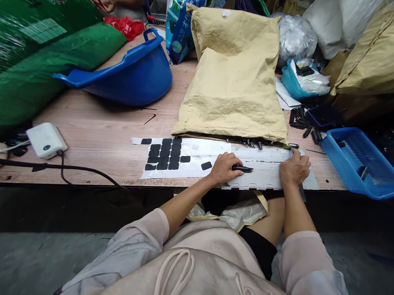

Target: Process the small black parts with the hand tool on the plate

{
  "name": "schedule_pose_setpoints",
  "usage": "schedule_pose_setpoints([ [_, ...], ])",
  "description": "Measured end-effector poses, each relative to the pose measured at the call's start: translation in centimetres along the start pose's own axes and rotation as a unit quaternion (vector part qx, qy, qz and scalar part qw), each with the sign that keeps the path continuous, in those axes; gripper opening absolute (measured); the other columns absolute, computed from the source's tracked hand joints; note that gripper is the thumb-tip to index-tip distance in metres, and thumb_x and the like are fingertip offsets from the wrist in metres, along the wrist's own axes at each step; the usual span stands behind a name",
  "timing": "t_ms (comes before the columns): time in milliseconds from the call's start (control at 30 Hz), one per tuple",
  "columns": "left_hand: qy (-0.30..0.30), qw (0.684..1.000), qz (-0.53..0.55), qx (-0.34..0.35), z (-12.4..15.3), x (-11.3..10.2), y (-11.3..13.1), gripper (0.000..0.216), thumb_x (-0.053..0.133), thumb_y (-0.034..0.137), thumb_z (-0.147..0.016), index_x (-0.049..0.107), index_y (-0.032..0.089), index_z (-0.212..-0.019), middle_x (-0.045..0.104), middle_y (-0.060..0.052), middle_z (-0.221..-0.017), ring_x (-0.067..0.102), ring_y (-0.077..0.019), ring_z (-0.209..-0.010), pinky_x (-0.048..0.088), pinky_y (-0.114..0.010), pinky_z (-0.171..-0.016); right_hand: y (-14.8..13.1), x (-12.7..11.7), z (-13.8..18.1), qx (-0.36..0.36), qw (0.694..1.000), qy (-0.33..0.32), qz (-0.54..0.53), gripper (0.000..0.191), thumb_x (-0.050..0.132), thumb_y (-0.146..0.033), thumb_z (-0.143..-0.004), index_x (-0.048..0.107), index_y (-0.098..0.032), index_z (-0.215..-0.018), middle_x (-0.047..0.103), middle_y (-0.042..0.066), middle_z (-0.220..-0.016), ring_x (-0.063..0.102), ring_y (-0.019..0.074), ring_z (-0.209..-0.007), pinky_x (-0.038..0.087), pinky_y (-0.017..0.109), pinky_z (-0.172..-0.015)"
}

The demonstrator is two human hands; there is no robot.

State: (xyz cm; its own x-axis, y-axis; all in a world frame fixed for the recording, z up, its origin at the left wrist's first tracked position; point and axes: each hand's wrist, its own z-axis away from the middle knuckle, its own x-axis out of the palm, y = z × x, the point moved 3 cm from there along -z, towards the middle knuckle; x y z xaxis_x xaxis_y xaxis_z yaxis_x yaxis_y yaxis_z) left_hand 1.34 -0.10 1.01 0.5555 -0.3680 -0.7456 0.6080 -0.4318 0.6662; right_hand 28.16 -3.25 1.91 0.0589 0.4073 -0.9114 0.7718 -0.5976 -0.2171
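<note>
My left hand (224, 168) rests at the table's front edge, its fingers closed on a slim black piece with a pointed end (243, 169). That piece lies over a light grey board (256, 181). On the board's right part my right hand (295, 168) is closed in a fist around a tool. A short metal end (293, 146) shows above the fist and a dark strip (302, 192) below it; the fingers hide the rest. Left of my hands lies a white sheet (195, 170) with rows of black rounded-square stickers (164, 153). One loose sticker (206, 166) sits near my left hand.
A large tan sack (236, 87) stands behind the board, small dark metal-tipped parts (250, 143) at its mouth. A blue basin (131, 72) and white box (47, 140) with cables are left. A blue basket (366, 162) stands right. Another person's hands (107, 3) show at far left.
</note>
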Motion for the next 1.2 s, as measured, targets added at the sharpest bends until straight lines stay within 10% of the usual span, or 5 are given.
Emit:
schedule_pose_setpoints([
  [233, 0.002, 1.0, 0.017, 0.0, -0.3, 0.0, -0.4, 0.02, 0.084, 0.033, -0.08, 0.076, 0.025, -0.097, 0.071, -0.003, -0.1, 0.058, -0.025, -0.102, 0.042, -0.04, -0.096, 1.3, -2.3, 0.5, 0.056, 0.986, -0.02, -0.154, 0.046, 0.051, -0.021, -0.087, 0.073, -0.019, -0.128, 0.063, 0.01, -0.101, 0.054, 0.0215, -0.088, 0.046, 0.038, -0.084],
  [433, -0.007, 1.0, 0.025, -0.001, -0.3, -0.2, -0.2, 0.022, 0.085, 0.031, -0.078, 0.075, 0.024, -0.097, 0.073, -0.002, -0.103, 0.058, -0.024, -0.104, 0.042, -0.039, -0.098, -1.7, -5.8, 8.4, -0.027, 0.915, -0.125, -0.382, 0.047, 0.063, -0.044, -0.091, 0.072, -0.018, -0.129, 0.069, 0.005, -0.095, 0.057, 0.0153, -0.073, 0.052, 0.031, -0.072],
  [767, -0.021, 1.0, 0.007, -0.007, -0.5, -0.1, -0.2, 0.023, 0.083, 0.036, -0.08, 0.074, 0.023, -0.096, 0.073, -0.004, -0.106, 0.058, -0.0261, -0.106, 0.042, -0.042, -0.096, -5.7, -7.2, 13.9, -0.196, 0.907, -0.117, -0.353, 0.036, 0.052, -0.031, -0.101, 0.074, -0.025, -0.128, 0.076, 0.009, -0.107, 0.07, 0.0213, -0.096, 0.058, 0.037, -0.091],
  [1200, -0.008, 0.999, 0.033, -0.005, -0.4, -0.2, 0.1, 0.02, 0.084, 0.032, -0.081, 0.078, 0.025, -0.099, 0.073, -0.003, -0.105, 0.059, -0.0253, -0.107, 0.041, -0.041, -0.098, -5.1, -7.3, 13.6, -0.178, 0.929, -0.085, -0.312, 0.036, 0.051, -0.03, -0.1, 0.075, -0.022, -0.126, 0.075, 0.009, -0.099, 0.069, 0.0206, -0.091, 0.056, 0.035, -0.087],
])
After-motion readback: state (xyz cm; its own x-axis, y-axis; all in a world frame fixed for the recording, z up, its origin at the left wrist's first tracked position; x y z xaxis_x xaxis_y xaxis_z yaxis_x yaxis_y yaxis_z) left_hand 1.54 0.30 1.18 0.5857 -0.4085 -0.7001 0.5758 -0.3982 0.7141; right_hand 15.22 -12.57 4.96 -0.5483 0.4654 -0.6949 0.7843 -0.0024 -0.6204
